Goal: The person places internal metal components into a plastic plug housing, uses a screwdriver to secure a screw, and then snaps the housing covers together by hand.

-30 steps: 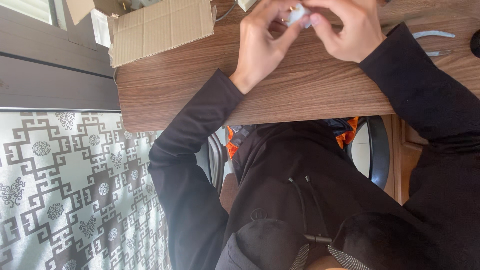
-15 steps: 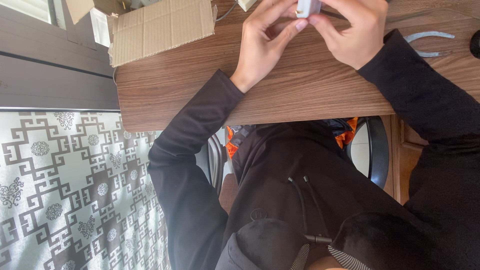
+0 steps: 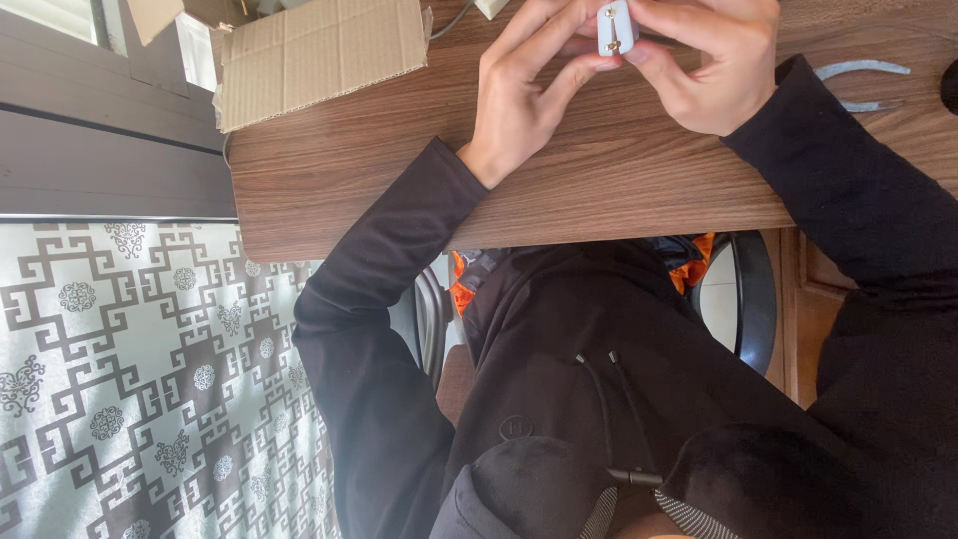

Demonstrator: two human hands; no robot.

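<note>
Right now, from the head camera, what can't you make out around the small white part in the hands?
- White part: its back and sides are covered by the fingers of the left hand and right hand.
- Both hands' fingertips: cut off by the top edge.
- Cardboard box: top cut off, contents unseen.
- Grey curved tool on the desk: partly behind the right sleeve, kind unclear.
- Dark object at the right edge: mostly cut off.
</note>
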